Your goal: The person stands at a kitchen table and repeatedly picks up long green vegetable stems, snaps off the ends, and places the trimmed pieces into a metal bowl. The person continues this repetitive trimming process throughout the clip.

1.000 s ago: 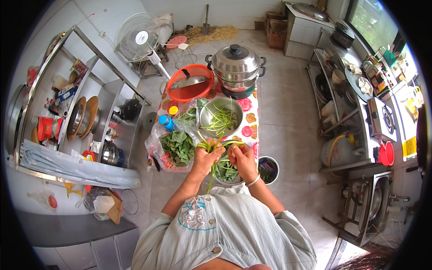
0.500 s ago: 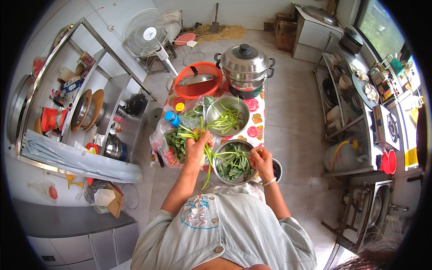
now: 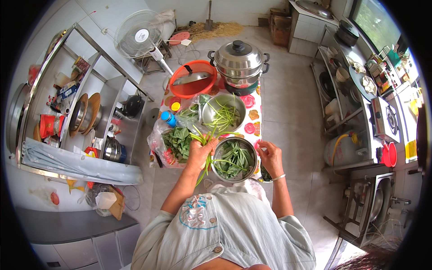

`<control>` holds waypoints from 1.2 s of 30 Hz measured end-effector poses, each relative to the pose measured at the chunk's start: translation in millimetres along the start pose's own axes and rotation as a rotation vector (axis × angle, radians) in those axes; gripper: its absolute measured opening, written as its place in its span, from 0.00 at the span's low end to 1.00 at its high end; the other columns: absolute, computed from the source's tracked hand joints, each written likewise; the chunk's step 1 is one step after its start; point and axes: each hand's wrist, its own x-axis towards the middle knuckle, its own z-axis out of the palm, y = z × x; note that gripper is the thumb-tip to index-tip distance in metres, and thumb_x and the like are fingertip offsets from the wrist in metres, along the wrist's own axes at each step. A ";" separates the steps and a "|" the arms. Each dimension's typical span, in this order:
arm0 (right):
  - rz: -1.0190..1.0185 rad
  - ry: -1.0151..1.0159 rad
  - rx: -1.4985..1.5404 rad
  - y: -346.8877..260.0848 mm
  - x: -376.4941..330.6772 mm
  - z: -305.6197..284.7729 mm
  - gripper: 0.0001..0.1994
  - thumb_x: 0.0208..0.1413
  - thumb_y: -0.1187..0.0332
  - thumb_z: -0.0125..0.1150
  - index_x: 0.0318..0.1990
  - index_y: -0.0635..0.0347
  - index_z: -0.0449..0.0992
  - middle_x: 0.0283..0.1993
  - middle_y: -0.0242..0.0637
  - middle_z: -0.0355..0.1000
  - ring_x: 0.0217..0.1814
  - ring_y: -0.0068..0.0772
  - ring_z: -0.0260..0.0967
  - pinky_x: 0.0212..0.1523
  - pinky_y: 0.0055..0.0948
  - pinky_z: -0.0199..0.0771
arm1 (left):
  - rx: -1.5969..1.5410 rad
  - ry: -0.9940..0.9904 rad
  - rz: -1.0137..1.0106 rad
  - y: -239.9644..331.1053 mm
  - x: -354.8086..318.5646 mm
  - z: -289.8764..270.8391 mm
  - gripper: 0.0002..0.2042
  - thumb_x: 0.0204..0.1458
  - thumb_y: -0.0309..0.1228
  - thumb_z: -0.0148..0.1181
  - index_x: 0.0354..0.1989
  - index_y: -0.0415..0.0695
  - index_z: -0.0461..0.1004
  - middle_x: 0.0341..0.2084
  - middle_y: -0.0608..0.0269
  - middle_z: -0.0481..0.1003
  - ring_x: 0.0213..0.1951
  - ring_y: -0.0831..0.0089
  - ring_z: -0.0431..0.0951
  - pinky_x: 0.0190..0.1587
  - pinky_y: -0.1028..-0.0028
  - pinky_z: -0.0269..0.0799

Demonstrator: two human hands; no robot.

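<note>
My left hand is closed round a bunch of leafy green stems, held between the bag and the nearer bowl. My right hand hovers just right of that bowl, thumb and fingers pinched together; whatever is in them is too small to make out. Cut green leaves lie in the nearer steel bowl. Behind it, a second steel bowl holds thin peeled-looking stems. More leafy greens fill a clear plastic bag on the left. Under my right wrist, another container is mostly hidden.
A flower-patterned cloth covers the table. Toward its back stand a steel steamer pot and an orange basin with a lid inside. A blue-capped bottle stands by the bag. Shelves line the left, a gas stove the right.
My right hand has moved right, away from the bunch and the nearer bowl. The stem stretched between my hands is no longer there. My left hand still grips the bunch, slightly lower.
</note>
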 end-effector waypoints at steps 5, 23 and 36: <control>-0.242 0.025 0.176 -64.7 11.5 1.4 0.10 0.44 0.82 0.55 0.37 0.64 0.73 0.26 0.38 0.69 0.21 0.27 0.66 0.21 0.23 0.65 | 0.156 -0.068 -0.008 3.3 -8.0 14.5 0.08 0.44 0.28 0.64 0.24 0.40 0.71 0.13 0.73 0.66 0.14 0.86 0.63 0.16 0.85 0.57; 0.056 -0.248 0.471 -67.1 -1.5 13.7 0.03 0.49 0.78 0.56 0.31 0.68 0.73 0.19 0.29 0.68 0.18 0.13 0.63 0.18 0.16 0.63 | 0.312 0.061 0.135 -5.8 -5.7 8.1 0.07 0.41 0.25 0.65 0.26 0.39 0.74 0.15 0.71 0.68 0.18 0.83 0.66 0.20 0.82 0.61; 0.273 -0.330 0.848 -55.8 1.7 31.5 0.01 0.51 0.75 0.53 0.30 0.62 0.70 0.22 0.22 0.65 0.20 0.09 0.57 0.20 0.11 0.55 | 0.420 -0.448 0.068 4.9 -5.9 -4.3 0.06 0.42 0.24 0.62 0.28 0.37 0.73 0.20 0.68 0.71 0.20 0.81 0.69 0.24 0.81 0.64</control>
